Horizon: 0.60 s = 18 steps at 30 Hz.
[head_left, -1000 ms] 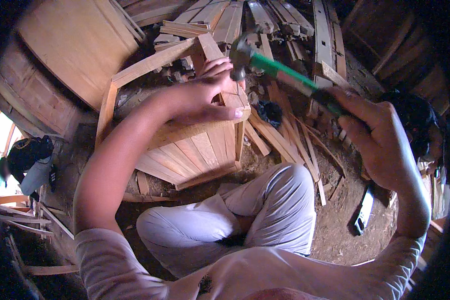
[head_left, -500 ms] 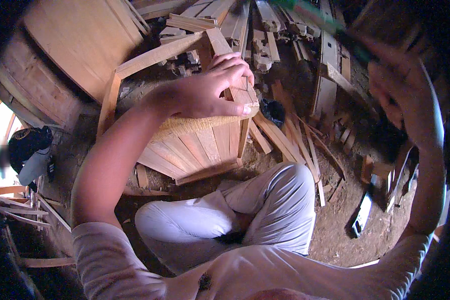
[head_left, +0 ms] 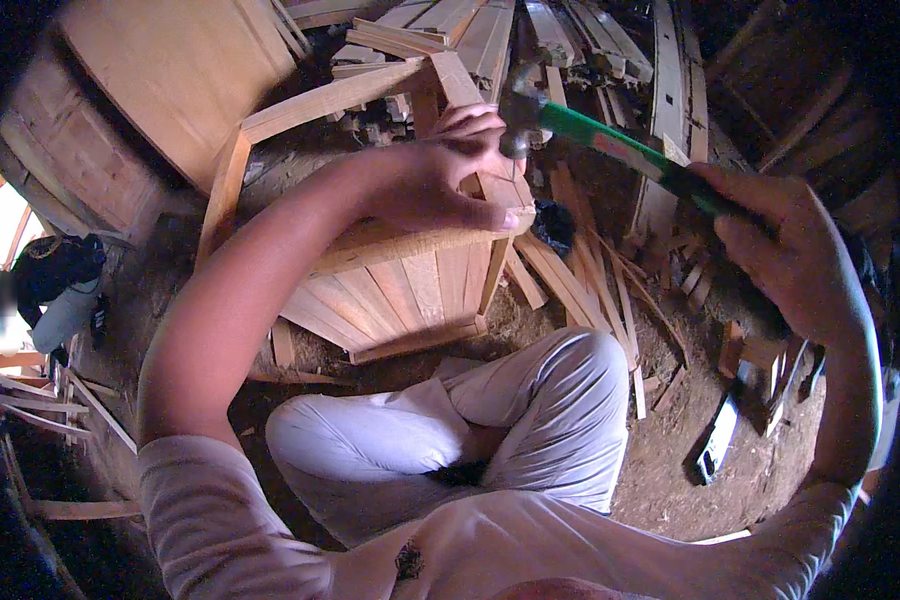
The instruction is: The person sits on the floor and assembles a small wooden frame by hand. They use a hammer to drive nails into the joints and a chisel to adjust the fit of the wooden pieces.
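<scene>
In front of me stands a wooden frame (head_left: 335, 98) with angled sides and a slatted panel (head_left: 400, 292) on its near face. My left hand (head_left: 445, 180) is clamped over its near right corner, thumb on the near edge and fingers across the top piece. My right hand (head_left: 785, 240) grips the dark end of a hammer (head_left: 610, 145) with a green handle. The hammer's metal head is directly above the corner, close to my left fingers. A thin upright line, seemingly a nail, shows under the head; whether they touch I cannot tell.
Stacked boards (head_left: 480, 45) lie beyond the frame, and loose strips (head_left: 580, 265) cover the ground to its right. A long metal-coloured tool (head_left: 722, 430) lies at the right. Large wooden panels (head_left: 170, 70) lean at the far left. Another person (head_left: 65, 275) is at the left edge.
The hammer has come down from a blurred, raised position at the upper right to the frame's corner. My left hand keeps its hold; the view has shifted slightly.
</scene>
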Tool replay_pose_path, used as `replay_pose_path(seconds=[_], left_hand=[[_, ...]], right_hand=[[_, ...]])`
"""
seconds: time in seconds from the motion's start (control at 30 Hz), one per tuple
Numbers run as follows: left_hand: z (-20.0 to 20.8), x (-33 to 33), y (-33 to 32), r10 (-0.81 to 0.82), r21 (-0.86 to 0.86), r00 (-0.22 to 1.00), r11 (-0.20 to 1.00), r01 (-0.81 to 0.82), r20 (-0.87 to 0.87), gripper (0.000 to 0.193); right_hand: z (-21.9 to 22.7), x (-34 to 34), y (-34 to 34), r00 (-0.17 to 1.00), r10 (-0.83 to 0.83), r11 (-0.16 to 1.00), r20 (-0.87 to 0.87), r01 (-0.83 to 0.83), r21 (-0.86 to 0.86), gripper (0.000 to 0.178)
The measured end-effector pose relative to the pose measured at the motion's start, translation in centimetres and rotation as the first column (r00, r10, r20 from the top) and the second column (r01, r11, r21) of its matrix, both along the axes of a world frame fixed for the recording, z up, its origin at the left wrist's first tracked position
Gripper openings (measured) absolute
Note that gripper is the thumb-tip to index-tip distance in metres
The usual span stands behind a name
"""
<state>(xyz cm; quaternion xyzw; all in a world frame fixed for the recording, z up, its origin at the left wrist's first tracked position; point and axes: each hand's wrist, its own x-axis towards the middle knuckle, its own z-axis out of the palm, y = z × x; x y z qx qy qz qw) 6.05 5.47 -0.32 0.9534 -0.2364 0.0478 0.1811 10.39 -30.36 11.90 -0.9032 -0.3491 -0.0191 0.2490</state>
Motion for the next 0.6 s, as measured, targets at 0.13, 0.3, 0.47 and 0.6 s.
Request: replay_pose_path(seconds=[0.13,0.3,0.47,0.6], left_hand=[[0.4,0.0,0.0,-0.090,-0.078,0.994,0.992,0.095,0.061,0.063],[-0.1,0.1,-0.1,-0.072,-0.057,0.995,0.995,0.076,0.074,0.063],[-0.3,0.3,0.3,-0.098,-0.064,0.991,0.992,0.104,0.088,0.060],[0.3,-0.2,-0.4,-0.065,-0.085,0.997,0.994,0.069,0.042,0.059]], right_hand=[[0.5,-0.5,-0.1,0.997,-0.044,0.990,-0.057,0.052,0.131,0.043],[0.8,-1.2,1.0,1.000,-0.010,1.000,0.023,0.010,0.027,0.037],[0.9,-1.5,1.4,0.992,-0.083,0.958,-0.096,0.106,0.267,0.042],[-1.2,0.7,-0.4,0.995,-0.007,0.994,0.098,-0.004,0.110,0.043]])
